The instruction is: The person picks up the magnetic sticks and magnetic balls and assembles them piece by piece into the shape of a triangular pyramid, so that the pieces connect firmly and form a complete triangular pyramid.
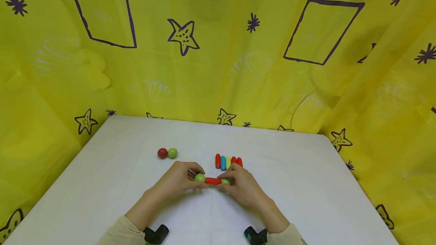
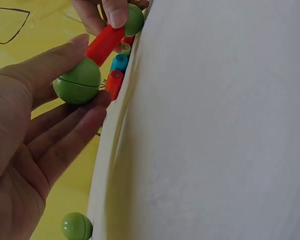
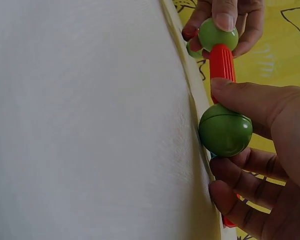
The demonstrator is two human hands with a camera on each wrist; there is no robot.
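Observation:
A red stick (image 1: 213,181) with grooved sides joins two green balls, one at each end, like a dumbbell. My left hand (image 1: 178,179) grips the left green ball (image 2: 77,81) with thumb and fingers. With thumb and index finger, my right hand (image 1: 243,185) pinches the stick's right end. Beside that pinch, the right green ball (image 3: 225,130) sits within the curve of the right hand. Both hands hold the joined piece level, low over the white table (image 1: 211,214); whether it touches the cloth I cannot tell.
Behind the hands lies a row of several short sticks: red (image 1: 218,161), blue (image 1: 223,163), yellow (image 1: 228,162) and more red. A red ball (image 1: 162,153) and a green ball (image 1: 173,153) stand side by side farther left. Yellow patterned curtain (image 1: 211,67) encloses the table's back and sides.

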